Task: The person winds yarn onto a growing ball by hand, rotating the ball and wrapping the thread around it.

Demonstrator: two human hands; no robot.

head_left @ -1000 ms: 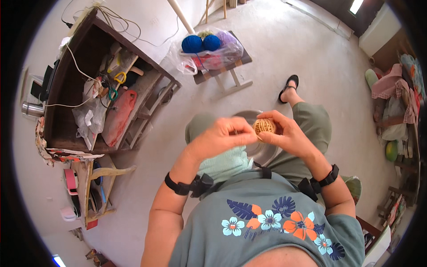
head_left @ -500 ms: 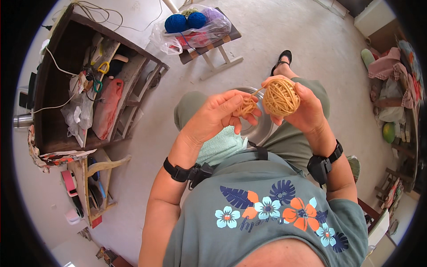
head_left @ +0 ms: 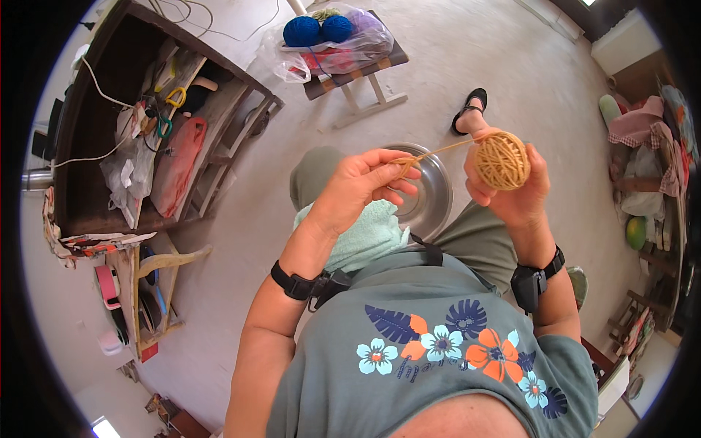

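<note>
Flowered shirt [head_left: 431,390], perhaps strappy black shoe [head_left: 478,95]

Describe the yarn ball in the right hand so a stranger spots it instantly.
Find the round, silvery metal basin, then the bare right hand just to its right. That hand holds a round, tan ball of wound yarn, its strand running to the left hand. Unlike the two round, blue yarn balls beyond, this one is tan and held.

Looks like a room in a home, with an old wooden cabinet [head_left: 82,186] holding scissors [head_left: 176,90] and plastic bags [head_left: 179,168]. Also shows a low stool [head_left: 318,89] bearing blue yarn balls [head_left: 301,32], cloths [head_left: 637,133] heaped along the right side, a metal basin [head_left: 438,196] and a pale floor [head_left: 555,95].
</note>
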